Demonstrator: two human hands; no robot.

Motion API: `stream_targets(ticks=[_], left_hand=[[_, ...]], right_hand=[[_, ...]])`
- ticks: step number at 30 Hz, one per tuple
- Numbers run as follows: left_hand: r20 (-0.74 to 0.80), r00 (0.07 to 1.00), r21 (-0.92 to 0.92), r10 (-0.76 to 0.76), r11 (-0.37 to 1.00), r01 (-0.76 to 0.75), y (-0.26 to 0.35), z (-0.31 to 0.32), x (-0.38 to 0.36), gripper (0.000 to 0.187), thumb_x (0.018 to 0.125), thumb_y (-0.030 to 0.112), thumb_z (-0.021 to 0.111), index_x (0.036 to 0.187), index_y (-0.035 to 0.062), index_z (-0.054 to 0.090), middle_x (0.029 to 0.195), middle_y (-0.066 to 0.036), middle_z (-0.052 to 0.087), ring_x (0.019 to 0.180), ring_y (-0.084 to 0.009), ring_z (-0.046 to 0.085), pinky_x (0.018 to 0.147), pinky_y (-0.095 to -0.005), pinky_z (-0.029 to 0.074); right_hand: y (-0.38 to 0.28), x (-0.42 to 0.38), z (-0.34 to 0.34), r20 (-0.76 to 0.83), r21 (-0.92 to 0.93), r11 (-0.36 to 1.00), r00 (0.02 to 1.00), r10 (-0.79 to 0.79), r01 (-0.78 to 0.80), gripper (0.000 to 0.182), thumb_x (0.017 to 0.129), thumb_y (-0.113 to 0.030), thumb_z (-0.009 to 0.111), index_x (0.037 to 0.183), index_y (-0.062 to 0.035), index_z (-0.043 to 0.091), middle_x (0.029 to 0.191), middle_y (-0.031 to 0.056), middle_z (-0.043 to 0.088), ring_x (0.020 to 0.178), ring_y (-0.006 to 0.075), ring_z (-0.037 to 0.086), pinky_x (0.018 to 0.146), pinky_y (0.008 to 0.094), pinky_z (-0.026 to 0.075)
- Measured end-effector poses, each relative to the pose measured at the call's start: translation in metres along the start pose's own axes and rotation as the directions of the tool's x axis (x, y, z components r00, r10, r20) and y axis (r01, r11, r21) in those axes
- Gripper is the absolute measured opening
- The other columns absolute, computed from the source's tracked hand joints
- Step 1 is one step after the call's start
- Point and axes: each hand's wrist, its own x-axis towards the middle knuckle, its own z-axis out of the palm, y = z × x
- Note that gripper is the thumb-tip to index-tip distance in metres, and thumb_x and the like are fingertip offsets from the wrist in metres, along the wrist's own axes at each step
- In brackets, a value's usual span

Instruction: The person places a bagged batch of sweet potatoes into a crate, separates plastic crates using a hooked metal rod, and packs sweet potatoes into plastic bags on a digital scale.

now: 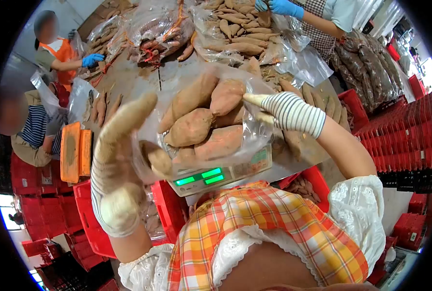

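Note:
A clear plastic bag (249,145) with several sweet potatoes (191,127) in it rests over a scale (247,167) with green lit displays. My right hand (288,110), in a striped glove, pinches the bag's right edge. On the left side, my left hand (121,160), in a dirty striped glove and partly blurred, has its fingers apart, with the index finger stretched up beside the bag. A brown rounded shape at its thumb side touches the bag's lower left.
More bagged sweet potatoes (242,31) lie across the table. Co-workers stand at left and top right, two in blue gloves (93,60). An orange container (70,152) stands left. Red crates (163,206) flank the scale, with stacked crates (395,145) at right.

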Motion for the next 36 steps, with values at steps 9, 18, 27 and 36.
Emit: stream_targets(ticks=[9,18,27,36], left_hand=[[-0.068,0.996,0.306,0.06,0.951,-0.037,0.004,-0.009,-0.008,0.066,0.081,0.02,0.062,0.137,0.0044,0.032,0.13,-0.01,0.043,0.113,-0.0194,0.045,0.089,-0.0281,0.04],[-0.265,0.936,0.591,0.232,0.806,-0.032,0.005,-0.036,-0.048,0.069,0.083,0.028,0.065,0.139,0.0074,0.03,0.114,-0.009,0.046,0.096,-0.0134,0.045,0.086,-0.0272,0.04],[-0.254,0.94,0.731,0.23,0.682,0.03,-0.026,-0.035,-0.074,0.092,0.073,0.047,0.066,0.141,0.0051,0.022,0.122,-0.021,0.047,0.117,-0.029,0.044,0.1,-0.0391,0.033],[-0.236,0.955,0.66,0.177,0.751,0.024,-0.055,0.011,-0.045,0.064,0.075,0.008,0.063,0.133,0.0002,0.037,0.095,-0.006,0.06,0.085,-0.013,0.057,0.079,-0.0286,0.047]], right_hand=[[-0.004,-0.009,-0.031,-0.357,-0.006,0.981,0.916,-0.182,0.192,0.039,0.085,-0.014,0.058,0.122,-0.0069,0.052,0.109,0.0147,0.061,0.096,0.0219,0.061,0.083,0.0306,0.048],[-0.021,-0.03,-0.045,-0.403,0.106,0.972,0.903,-0.15,0.21,0.039,0.084,-0.019,0.059,0.12,-0.0042,0.053,0.108,0.0167,0.062,0.099,0.023,0.06,0.085,0.0324,0.046],[-0.018,-0.029,-0.003,-0.304,0.305,0.93,0.946,-0.111,0.207,0.039,0.084,-0.014,0.058,0.12,-0.0011,0.053,0.108,0.014,0.063,0.097,0.0201,0.06,0.086,0.0306,0.047],[-0.055,-0.016,0.047,0.015,0.039,0.777,0.777,-0.629,0.628,0.034,0.067,-0.015,0.065,0.099,-0.0041,0.059,0.078,0.0148,0.06,0.075,0.036,0.057,0.072,0.0429,0.047]])
